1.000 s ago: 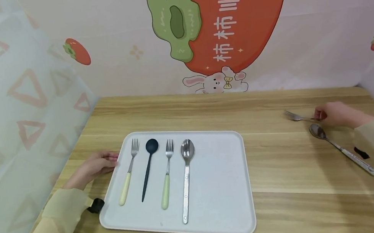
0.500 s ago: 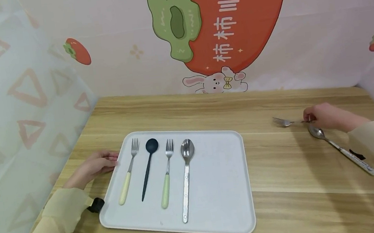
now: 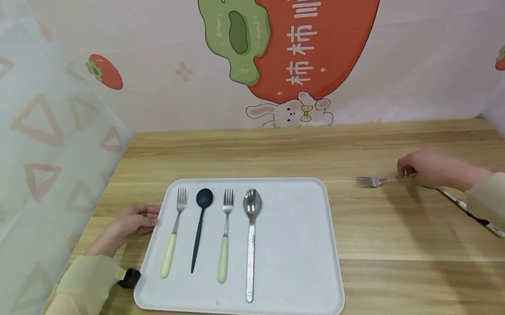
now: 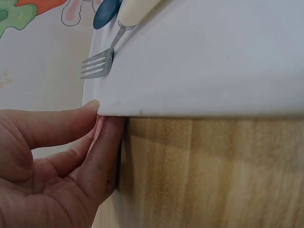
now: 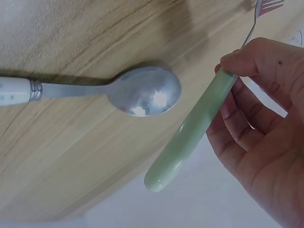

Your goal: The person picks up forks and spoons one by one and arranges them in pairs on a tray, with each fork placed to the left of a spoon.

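Between thumb and fingers, my right hand (image 3: 436, 167) pinches a fork (image 5: 190, 133) with a pale green handle, near where the handle meets the metal neck. Its tines point left in the head view. A spoon (image 5: 145, 91) with a white patterned handle lies on the table beside that hand; its bowl is hidden in the head view. My left hand (image 3: 129, 226) grips the left rim of a white tray (image 3: 298, 256), thumb at the top edge and fingers under it. On the tray lie a cream-handled fork (image 3: 169, 247), a black spoon (image 3: 204, 198), a green-handled fork (image 3: 223, 257) and a silver spoon (image 3: 251, 204).
The wooden table (image 3: 389, 287) extends around the tray, with bare wood between it and the right hand. A printed cloth wall (image 3: 171, 99) stands along the back, and others close off both sides.
My right hand has moved left and slightly nearer with the fork, passing over the white-handled spoon's bowl. My left hand and the tray have stayed in place.
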Tool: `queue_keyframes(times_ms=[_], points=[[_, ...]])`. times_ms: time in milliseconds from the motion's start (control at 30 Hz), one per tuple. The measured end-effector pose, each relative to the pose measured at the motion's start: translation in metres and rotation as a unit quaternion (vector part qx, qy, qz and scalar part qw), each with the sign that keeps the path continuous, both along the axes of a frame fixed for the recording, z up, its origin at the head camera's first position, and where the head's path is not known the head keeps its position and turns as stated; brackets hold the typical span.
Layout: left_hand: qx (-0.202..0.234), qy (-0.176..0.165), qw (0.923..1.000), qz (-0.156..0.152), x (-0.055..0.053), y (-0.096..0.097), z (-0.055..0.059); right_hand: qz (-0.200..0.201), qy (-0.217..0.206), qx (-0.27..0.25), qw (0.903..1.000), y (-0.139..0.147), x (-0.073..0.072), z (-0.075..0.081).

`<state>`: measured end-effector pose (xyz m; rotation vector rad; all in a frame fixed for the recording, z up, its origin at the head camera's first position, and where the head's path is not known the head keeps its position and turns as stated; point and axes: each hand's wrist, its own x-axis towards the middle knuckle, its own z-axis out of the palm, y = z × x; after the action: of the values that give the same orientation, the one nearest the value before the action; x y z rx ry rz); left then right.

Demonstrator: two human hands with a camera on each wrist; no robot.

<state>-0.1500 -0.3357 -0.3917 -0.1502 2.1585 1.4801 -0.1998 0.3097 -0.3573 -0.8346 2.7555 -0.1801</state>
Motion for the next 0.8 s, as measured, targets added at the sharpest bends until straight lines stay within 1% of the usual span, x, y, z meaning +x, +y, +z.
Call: queue_keyframes(times_ms=[167,333,467,700,800], points=[[-0.001,-0.001,1.0,0.003,0.0,0.001,-0.001,0.011,-0.001,-0.006,0.9999,-0.009,0.008,0.002],[0.0,-0.002,1.0,0.001,0.0,-0.001,-0.001,0.039,0.015,-0.018,0.999,-0.019,0.015,0.004],[-0.002,0.0,1.0,-0.003,0.0,-0.001,-0.001,0.053,0.023,-0.027,0.998,-0.027,0.02,0.005],[0.008,0.003,1.0,-0.002,0.0,-0.001,-0.001,0.065,0.005,-0.046,0.9968,-0.04,0.027,0.008],[0.006,0.004,1.0,-0.003,0.0,-0.001,-0.001,0.075,0.008,-0.059,0.9954,-0.043,0.03,0.008]])
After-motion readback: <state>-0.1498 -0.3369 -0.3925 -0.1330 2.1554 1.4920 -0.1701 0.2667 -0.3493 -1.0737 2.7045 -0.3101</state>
